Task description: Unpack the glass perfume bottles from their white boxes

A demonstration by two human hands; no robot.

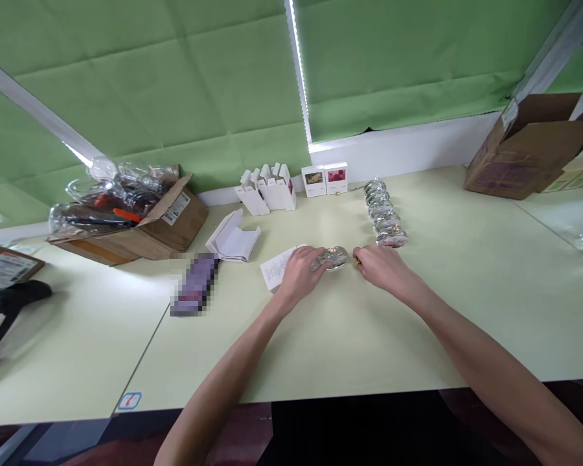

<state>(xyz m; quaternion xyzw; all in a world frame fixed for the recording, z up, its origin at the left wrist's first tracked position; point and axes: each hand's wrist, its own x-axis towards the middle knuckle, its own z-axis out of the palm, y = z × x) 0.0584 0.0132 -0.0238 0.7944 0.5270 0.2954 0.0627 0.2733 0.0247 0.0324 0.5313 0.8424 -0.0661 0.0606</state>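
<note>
Nearest me, the left hand (300, 274) and the right hand (383, 268) reach out over the pale green tabletop (291, 343), close together but not touching. The left hand's fingers (317, 262) lie together and curve onto a flat, clear glass perfume bottle (336, 257), which sits on the table between the two hands with a touch of gold on top. Under the edge of that hand I see a white printed leaflet (276, 268). The right hand's fingertips (355, 255) are drawn together at a small gold piece (358, 261), too small for me to identify, and I cannot tell whether they are clamped on it.

Left of the hands lies a pixelated purple object (194, 285), and farther up is a folded white paper (233, 238). Ahead of the right hand, a row of glass bottles (383, 210) runs away from me. Beyond these stand open white cartons (265, 191) and two white boxes with picture labels (324, 178). At the far left, an open cardboard box (175, 223) has clear bagged glassware (111, 200) heaped on it. At the far right sits another cardboard box (529, 145), and green blinds (175, 84) hang behind everything.
</note>
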